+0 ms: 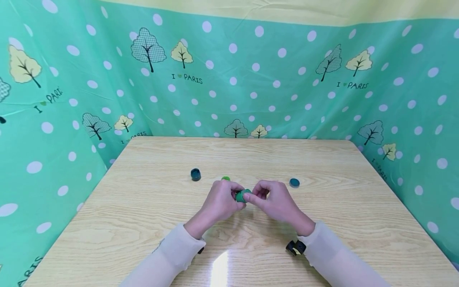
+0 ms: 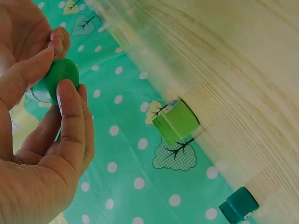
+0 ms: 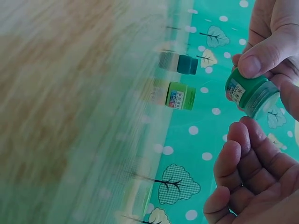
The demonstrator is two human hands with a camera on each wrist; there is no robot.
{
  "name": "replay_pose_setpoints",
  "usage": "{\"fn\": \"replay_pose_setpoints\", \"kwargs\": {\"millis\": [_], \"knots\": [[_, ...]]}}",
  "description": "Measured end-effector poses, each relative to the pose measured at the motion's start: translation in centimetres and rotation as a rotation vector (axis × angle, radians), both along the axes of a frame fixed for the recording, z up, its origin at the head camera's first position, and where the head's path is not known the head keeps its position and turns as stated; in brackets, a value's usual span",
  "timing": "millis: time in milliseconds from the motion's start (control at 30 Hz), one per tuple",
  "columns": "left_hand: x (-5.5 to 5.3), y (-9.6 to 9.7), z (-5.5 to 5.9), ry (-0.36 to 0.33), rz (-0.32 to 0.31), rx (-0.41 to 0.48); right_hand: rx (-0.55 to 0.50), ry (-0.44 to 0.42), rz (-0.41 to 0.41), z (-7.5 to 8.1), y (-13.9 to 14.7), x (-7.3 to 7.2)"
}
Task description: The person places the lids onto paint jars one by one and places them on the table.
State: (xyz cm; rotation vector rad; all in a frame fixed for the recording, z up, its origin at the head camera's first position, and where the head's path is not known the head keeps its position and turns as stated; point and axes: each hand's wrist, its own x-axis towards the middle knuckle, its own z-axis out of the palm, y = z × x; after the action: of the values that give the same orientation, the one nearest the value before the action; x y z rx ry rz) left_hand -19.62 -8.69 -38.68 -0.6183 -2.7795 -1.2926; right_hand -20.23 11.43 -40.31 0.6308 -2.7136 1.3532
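- The left hand (image 1: 223,199) grips a small green paint jar (image 1: 239,197), thumb on one side and fingers on the other, so the grip is clamped on its body.
- The right hand (image 1: 275,200) has its thumb against the far end of that jar; its other fingers are bent close by, and whether they also pinch the end cannot be told.
- The green jar is tilted, held between both hands above the wooden table (image 1: 161,223); fingers cover much of it in every view, and part of its label shows only from the right wrist.
- Whether a lid sits on its end is hard to make out.
- A lime-green paint jar (image 2: 177,120) stands beyond the left hand, which hides all but its top in the head view.
- A dark teal jar (image 1: 195,175) stands farther left, its mouth dark and seemingly uncovered.
- A flat teal disc (image 1: 294,183), perhaps a lid, lies beyond the right hand.
- The black wrist strap (image 1: 296,248) at the right sleeve (image 1: 331,245) shows only partly.
- Both sleeves run off the bottom edge.
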Motion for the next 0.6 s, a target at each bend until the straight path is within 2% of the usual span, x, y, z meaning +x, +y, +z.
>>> {"fn": "replay_pose_setpoints", "kwargs": {"millis": [233,500,600], "knots": [[-0.04,-0.05,-0.04,-0.004,-0.002,0.01,-0.026,0.019,0.004,0.34,0.25,-0.03],[0.02,-0.04,0.05,-0.008,0.006,-0.006,-0.019,0.156,0.13,0.34,0.7,-0.14],[0.02,-0.06,0.02,-0.002,0.004,-0.01,-0.021,0.181,0.162,0.26,0.68,-0.18]]}}
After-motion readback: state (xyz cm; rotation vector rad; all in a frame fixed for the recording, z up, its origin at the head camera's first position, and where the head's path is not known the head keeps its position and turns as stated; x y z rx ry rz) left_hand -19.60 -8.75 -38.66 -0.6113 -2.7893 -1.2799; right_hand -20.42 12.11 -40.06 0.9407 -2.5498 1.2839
